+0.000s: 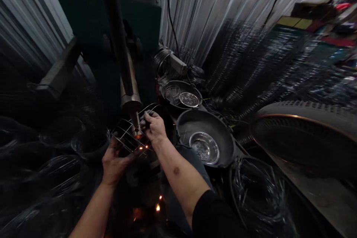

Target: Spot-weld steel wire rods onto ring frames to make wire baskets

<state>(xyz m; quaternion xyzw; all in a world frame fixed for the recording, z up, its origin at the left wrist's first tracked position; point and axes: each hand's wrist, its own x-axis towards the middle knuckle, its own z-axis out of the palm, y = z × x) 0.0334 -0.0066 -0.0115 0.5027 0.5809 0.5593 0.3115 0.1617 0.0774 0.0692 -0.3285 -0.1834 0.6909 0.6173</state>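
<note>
My left hand (115, 158) is closed on the near left side of a wire basket frame (126, 132), its thumb reaching along the lower edge. Above and right of it, my right hand (154, 126) pinches thin wire at the frame's right side. The welder's upper electrode (135, 122) comes down between both hands and its tip meets the frame. Two bright orange glowing spots lie on the wires just below that tip. Sparks fall beneath my hands. Darkness hides the lower electrode and the fingertips of my left hand.
Right of my hands, a black tray (182, 123) carries a steel bowl (204, 148) of short wire pieces. Behind it stands another black tray (164, 95) with small round parts. A large fan-like round guard (306, 119) is at right. Blurred stacks of wire goods fill both sides.
</note>
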